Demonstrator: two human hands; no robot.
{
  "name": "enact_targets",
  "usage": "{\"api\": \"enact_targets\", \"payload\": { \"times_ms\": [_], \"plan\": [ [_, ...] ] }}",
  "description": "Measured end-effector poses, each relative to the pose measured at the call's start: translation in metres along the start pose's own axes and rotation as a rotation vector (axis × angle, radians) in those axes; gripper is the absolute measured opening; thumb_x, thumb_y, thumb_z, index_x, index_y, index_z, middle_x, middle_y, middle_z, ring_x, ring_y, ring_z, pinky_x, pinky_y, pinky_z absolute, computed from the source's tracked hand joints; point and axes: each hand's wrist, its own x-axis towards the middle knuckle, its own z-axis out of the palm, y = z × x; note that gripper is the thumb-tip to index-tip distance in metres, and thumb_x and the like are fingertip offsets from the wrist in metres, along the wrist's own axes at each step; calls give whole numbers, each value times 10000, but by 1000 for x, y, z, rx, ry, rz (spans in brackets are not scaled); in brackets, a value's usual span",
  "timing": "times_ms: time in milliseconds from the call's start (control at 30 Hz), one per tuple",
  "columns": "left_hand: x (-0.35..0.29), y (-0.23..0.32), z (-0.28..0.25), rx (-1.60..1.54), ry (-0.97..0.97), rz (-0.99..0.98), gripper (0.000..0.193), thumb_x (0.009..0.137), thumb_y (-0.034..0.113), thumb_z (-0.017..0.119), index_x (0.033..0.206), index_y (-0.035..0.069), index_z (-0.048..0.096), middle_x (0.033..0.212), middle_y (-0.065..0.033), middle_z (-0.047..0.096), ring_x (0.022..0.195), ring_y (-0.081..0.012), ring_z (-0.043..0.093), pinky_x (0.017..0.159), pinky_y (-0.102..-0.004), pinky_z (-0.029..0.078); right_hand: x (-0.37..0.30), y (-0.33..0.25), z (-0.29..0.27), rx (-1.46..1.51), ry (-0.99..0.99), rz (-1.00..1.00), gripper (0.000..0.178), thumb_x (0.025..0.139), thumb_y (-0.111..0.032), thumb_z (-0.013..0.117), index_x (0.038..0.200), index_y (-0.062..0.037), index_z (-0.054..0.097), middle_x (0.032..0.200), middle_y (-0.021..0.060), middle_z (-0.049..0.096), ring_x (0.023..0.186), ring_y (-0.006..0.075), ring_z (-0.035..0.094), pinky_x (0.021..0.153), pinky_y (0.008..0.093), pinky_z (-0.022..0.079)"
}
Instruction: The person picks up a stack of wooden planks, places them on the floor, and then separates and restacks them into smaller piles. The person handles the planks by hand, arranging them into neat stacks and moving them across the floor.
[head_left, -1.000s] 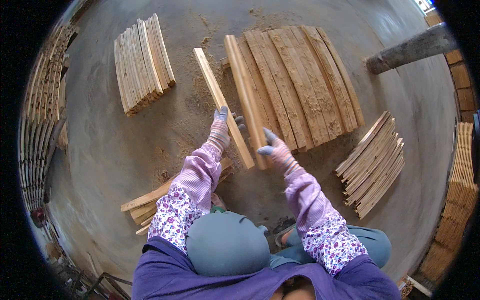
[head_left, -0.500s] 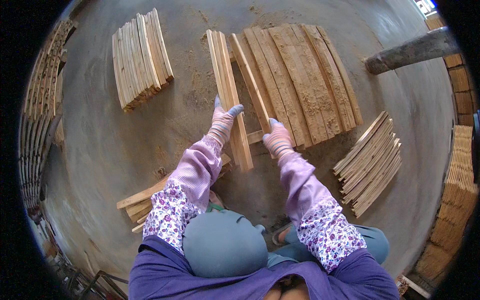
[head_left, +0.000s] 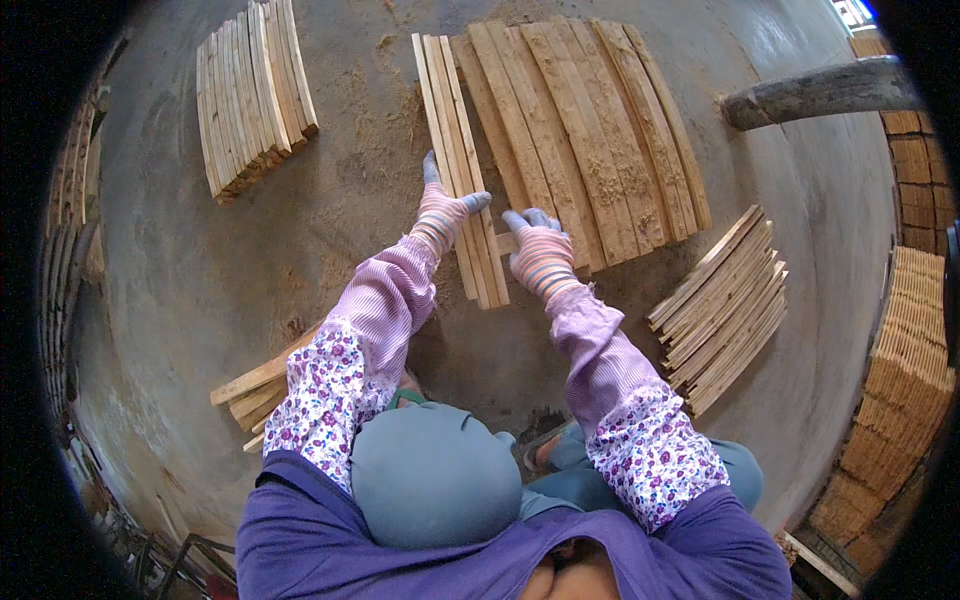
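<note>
Fingers (head_left: 476, 203) of the left hand (head_left: 442, 213) grip several strips (head_left: 453, 130), earlier one.

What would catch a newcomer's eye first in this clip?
The broad row of sawdust-strewn boards at upper centre stands out first. Just left of it, the left hand grips pale wooden strips, with the right hand beside them. A grey pole shows at upper right.

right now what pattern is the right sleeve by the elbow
Right sleeve: white with purple flowers; clearest in head view.
</note>
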Motion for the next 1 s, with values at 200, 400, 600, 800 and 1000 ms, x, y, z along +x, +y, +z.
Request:
{"api": "enact_targets", "payload": {
  "times_ms": [200,400,600,800,1000],
  "plan": [
    [10,6,1,-48,-27,50,1134,674,57,903,1554,78,187,1427,-167,506,1267,-281,528,1082,-362,444,15,33,51,-58,166,215,690,931,-105,519,1563,-156,246,1548,210,378,1351,381,475,1082,457,429],
    [1,12,7,-68,-43,37,1104,698,66,892,1555,96,195,1430,-159,499,1244,-274,540,1073,-359,460,12,83,7,1246,-88,147,619,765,91,659,1371,18,555,1253,108,663,1053,200,647,919,312,520],
    [14,-14,38,-83,-11,41,1140,703,75,891,1561,93,140,1443,-174,485,1271,-283,521,1099,-362,435,10,110,-5,1529,-112,89,603,784,91,587,1382,45,529,1238,144,659,1025,208,653,895,315,536],
    [10,-19,62,127,6,-58,1246,725,162,890,1578,87,-15,1504,-221,395,1361,-323,435,1159,-370,338,-16,115,-27,1763,-95,83,596,787,65,533,1382,83,504,1287,181,628,1093,238,638,976,317,505],
    [19,-54,60,335,101,-17,1146,814,411,814,1582,47,46,1507,-214,414,1321,-298,480,1129,-350,355,3,56,-71,965,35,-354,516,807,24,490,1311,23,602,1171,99,686,1058,170,632,942,271,494]
  ]
}}
